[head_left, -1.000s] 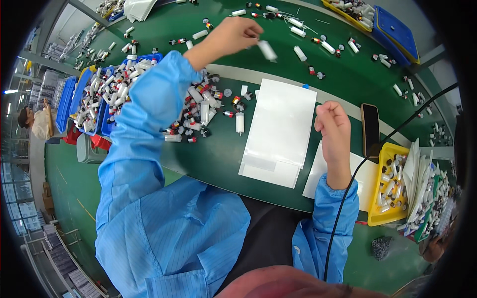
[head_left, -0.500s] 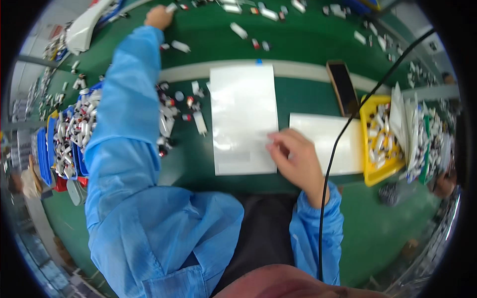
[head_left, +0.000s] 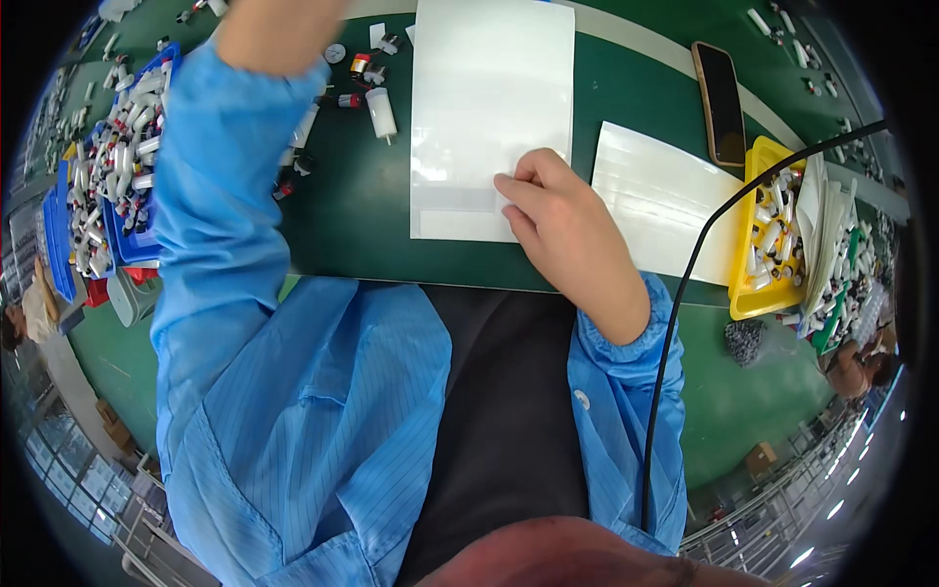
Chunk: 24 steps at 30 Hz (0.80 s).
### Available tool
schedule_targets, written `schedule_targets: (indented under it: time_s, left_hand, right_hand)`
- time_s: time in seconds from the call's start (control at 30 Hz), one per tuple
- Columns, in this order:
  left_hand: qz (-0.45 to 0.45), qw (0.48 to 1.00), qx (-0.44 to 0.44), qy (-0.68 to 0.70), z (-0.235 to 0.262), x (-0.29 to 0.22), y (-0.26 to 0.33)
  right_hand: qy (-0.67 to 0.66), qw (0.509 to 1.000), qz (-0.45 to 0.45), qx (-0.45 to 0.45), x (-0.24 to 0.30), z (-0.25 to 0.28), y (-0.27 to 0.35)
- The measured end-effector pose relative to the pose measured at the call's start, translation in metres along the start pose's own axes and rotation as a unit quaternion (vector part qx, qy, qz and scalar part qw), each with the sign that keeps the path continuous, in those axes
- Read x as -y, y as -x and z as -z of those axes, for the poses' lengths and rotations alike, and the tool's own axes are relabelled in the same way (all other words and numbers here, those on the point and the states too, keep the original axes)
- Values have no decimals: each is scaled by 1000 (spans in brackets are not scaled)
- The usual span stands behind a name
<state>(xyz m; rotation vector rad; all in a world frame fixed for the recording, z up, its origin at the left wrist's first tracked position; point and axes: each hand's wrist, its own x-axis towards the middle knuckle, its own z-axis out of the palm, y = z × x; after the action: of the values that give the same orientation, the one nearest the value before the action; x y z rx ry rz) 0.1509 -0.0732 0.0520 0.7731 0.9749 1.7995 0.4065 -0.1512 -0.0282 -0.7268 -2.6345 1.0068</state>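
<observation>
My right hand (head_left: 572,215) rests at the lower right of a glossy white sheet (head_left: 484,108) lying on the green table. Its index finger and thumb are apart, with nothing visible between them. My left hand (head_left: 284,34) is blurred and cut off by the top edge, so its fingers are hidden. Below and beside it lie loose small parts: a white cylinder with a thin tip (head_left: 381,113), a red-and-black piece (head_left: 349,101) and a round white piece (head_left: 335,53). A second white sheet (head_left: 660,201) lies to the right of my right hand.
A phone (head_left: 719,103) lies at the far right. Beside it stands a yellow bin (head_left: 740,293) of small white parts, crossed by a black cable (head_left: 706,223). Blue bins (head_left: 61,230) at the left hold many similar parts. The table's front edge runs before my lap.
The view has tilted down, so the table sits higher in the picture. My left hand, stretched to small parts at the far left before, is now drawn back nearer. My right hand stays on the sheet.
</observation>
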Motion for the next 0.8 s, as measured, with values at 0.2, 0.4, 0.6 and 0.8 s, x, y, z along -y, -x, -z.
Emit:
schedule_targets:
  time_s: [0.2, 0.4, 0.6, 0.8]
  left_hand:
    - [274, 926, 9, 260, 4, 52, 32]
    - [294, 928, 9, 228, -4, 52, 39]
    - [272, 921, 55, 273, -10, 53, 45]
    - [233, 941, 85, 229, -20, 67, 55]
  right_hand:
    - [-6, 1000, 13, -20, 3, 1, 2]
    - [-41, 997, -12, 59, 15, 26, 5]
    - [-72, 926, 61, -364, -6, 35, -33]
    - [-52, 907, 125, -399, -42, 18, -67]
